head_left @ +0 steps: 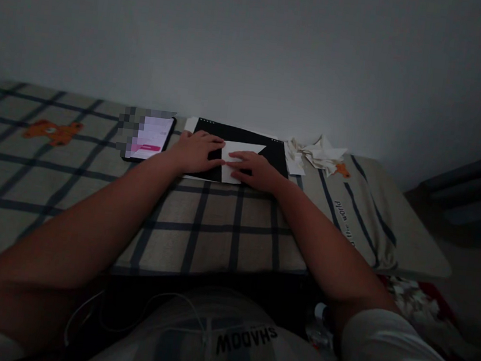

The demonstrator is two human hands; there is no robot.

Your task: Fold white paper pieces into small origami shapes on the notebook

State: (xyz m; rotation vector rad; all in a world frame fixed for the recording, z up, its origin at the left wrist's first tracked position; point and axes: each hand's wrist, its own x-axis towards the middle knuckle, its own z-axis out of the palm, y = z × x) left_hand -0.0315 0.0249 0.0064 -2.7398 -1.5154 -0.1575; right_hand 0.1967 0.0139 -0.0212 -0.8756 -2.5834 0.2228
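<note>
A white sheet of paper (238, 152), partly folded with a slanted edge, lies on a black board (276, 150) at the far side of a checked bedcover. My left hand (198, 151) lies flat on the board at the paper's left edge, fingers stretched out. My right hand (254, 169) presses down on the paper's lower right part, fingers flat and pointing left. Neither hand lifts the paper.
A lit phone (152, 137) lies left of the board. A heap of folded white paper pieces (318, 153) sits to the right. The checked cover (201, 222) has a bear print (52, 131); a grey wall rises behind. The bed edge drops off at right.
</note>
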